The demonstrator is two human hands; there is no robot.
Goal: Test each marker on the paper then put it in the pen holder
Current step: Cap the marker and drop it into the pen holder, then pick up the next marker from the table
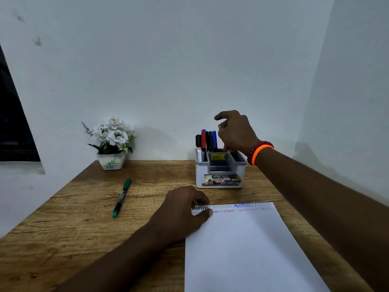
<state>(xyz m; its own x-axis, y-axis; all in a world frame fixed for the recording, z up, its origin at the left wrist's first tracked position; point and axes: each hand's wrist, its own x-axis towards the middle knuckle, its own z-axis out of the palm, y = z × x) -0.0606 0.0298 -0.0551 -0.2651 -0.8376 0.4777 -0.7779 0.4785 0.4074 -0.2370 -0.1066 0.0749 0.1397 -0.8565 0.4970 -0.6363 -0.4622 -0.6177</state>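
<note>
A white sheet of paper (242,249) lies on the wooden table, with several zigzag test lines in black, blue and red along its top edge. My left hand (183,213) rests on the sheet's top left corner, thumb on the paper. A grey and white pen holder (220,178) stands behind the sheet with several capped markers (207,142) upright in its left compartment. My right hand (235,131) hovers over the holder's right side, fingers loosely bent, index raised, nothing visibly held. A green marker (122,197) lies capped on the table to the left.
A small white pot of white flowers (111,142) stands at the table's back left against the wall. A dark window frame (12,123) is at the far left. The table (84,239) ends at the wall behind the holder.
</note>
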